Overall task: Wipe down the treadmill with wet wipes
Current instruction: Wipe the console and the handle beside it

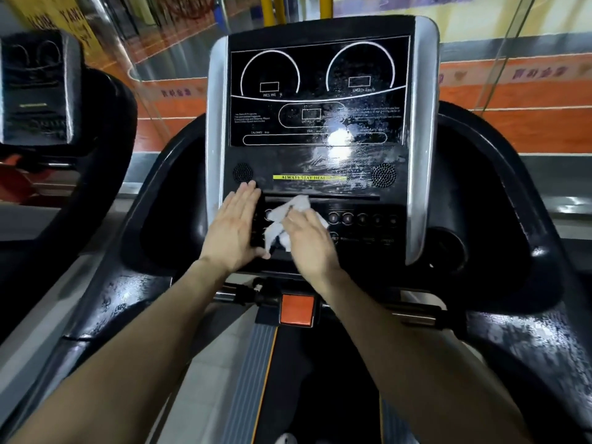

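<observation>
Seemingly damp, crumpled white wipe [293,207] on console [320,166]

Off to the left stands a neighbouring console [35,88], dark and blurred, with two pale arcs on its screen. A black curved rail [109,149] sweeps down just to its right. Farther off, behind a glass pane [166,59], lies an orange floor [179,107] crossed by pale lines. Purple characters [538,72] run along the orange band on the far right. Yellow posts [278,8] rise at the far middle, and a yellow banner [64,20] with dark lettering hangs far left.
</observation>
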Demonstrator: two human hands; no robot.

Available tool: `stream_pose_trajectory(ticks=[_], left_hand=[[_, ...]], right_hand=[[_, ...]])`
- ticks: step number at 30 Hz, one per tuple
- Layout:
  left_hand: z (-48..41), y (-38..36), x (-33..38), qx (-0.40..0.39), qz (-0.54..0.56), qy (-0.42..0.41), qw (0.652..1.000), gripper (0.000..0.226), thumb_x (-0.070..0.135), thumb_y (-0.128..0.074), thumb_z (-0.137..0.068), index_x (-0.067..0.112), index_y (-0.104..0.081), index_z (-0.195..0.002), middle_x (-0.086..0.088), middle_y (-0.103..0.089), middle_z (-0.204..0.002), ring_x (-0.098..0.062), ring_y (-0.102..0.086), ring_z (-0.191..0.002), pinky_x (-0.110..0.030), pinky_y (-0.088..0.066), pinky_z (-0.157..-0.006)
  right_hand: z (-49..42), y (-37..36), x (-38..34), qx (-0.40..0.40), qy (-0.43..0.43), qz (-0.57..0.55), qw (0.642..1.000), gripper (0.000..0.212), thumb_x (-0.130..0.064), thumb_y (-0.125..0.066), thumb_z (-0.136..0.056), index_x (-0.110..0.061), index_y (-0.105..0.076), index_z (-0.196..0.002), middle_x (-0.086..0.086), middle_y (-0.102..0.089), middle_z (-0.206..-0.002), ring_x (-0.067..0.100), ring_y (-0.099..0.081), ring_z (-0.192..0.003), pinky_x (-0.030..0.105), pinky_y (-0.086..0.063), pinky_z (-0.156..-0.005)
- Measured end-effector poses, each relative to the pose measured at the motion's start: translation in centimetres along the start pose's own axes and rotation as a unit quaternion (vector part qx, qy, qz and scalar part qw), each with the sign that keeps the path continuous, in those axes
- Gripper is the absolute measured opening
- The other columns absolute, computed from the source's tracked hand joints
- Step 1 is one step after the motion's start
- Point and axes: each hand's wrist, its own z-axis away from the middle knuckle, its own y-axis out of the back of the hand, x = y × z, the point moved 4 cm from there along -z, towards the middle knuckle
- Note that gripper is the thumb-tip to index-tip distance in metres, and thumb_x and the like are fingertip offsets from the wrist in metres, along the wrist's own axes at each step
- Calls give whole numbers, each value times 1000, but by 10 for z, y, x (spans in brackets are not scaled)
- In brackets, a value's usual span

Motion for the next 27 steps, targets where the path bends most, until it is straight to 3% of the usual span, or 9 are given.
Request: stream_pose_trajectory(ticks=[3, 5, 8, 11, 14, 19, 22, 24, 27], left_hand=[[0, 2, -6, 6, -1, -19, 1000, 150, 60, -98, -56, 9, -13, -168, -6, -7, -178, -18, -2, -164, -43, -8, -134], [-1, 3, -10, 11, -3, -38, 999, 150, 61, -98, -55, 11, -13, -169, -6, -8, -178, -19, -2, -164, -45, -8, -134], [1, 3, -21, 23, 2, -41, 999, 151, 68, -95, -51, 22, -14, -170, -11, -17, -175, -26, -8, -164, -50, -12, -133], [1, -1, -29, 39, 18, -27, 999, 152, 74, -93, -46, 23, -19, -169, -11, -30, -169, -27, -19, -161, -52, -14, -132], [0, -4, -31, 37, 24, -22, 999, 155, 76, -92, -44, 14, -21, -168, -9, -33, -169, -24, -21, -161, -50, -12, -132], [0, -4, -30, 29, -1, -13, 999, 154, 74, -93, -46, 11, -21, -167, -7, -31, -170, -23, -17, -162, -50, -12, -132], [1, -1, -26, 21, -12, -3, 1000, 156, 72, -95, -46, 12, -18, -167, -7, -30, -170, -24, -15, -163, -50, -11, -132], [1, 0, -24, 12, -20, 6, 1000, 156, 71, -96, -45, 12, -17, -167, -9, -28, -170, -25, -12, -163, -51, -10, -133], [0, 0, -19, 7, -26, 14, 1000, 157, 66, -98, -46, 13, -14, -167, -11, -20, -173, -27, -7, -164, -53, -10, -132]], right_hand=[[-30, 1, -29, -58, 18, 17, 998, 47, -11, -45, -87, -11, -73, -125, 3, -69, -131, 26, -60, -122, 36, -54, -99], [-21, 8, -6, -65, 48, 43, 996, 53, -6, -45, -87, -11, -69, -134, 4, -69, -136, 26, -57, -125, 37, -50, -104], [26, 45, 64, -36, 57, 102, 992, 42, -3, -62, -89, -5, -69, -131, 8, -67, -138, 30, -58, -130, 43, -40, -116], [44, 60, 98, -34, 15, 144, 989, 40, -5, -53, -89, 0, -70, -125, 13, -67, -138, 26, -50, -134, 35, -28, -121], [7, 18, 47, -64, 64, 137, 986, 45, -10, -45, -86, -3, -71, -123, 11, -71, -127, 29, -57, -123, 35, -37, -110], [-50, -11, -40, -152, 80, 30, 985, 67, -17, -25, -87, -10, -61, -142, 2, -62, -142, 26, -51, -129, 36, -47, -107], [-30, 8, 1, -107, 77, 12, 991, 55, -7, -37, -92, -7, -66, -138, 8, -66, -140, 31, -58, -127, 43, -51, -107], [7, 29, 65, -58, 65, 75, 993, 44, -6, -54, -93, -7, -66, -135, 9, -67, -139, 32, -61, -128, 45, -45, -114], [66, 82, 152, -14, -72, 114, 991, 40, -17, -61, -94, -16, -58, -135, 8, -62, -138, 35, -59, -127, 47, -47, -109]])
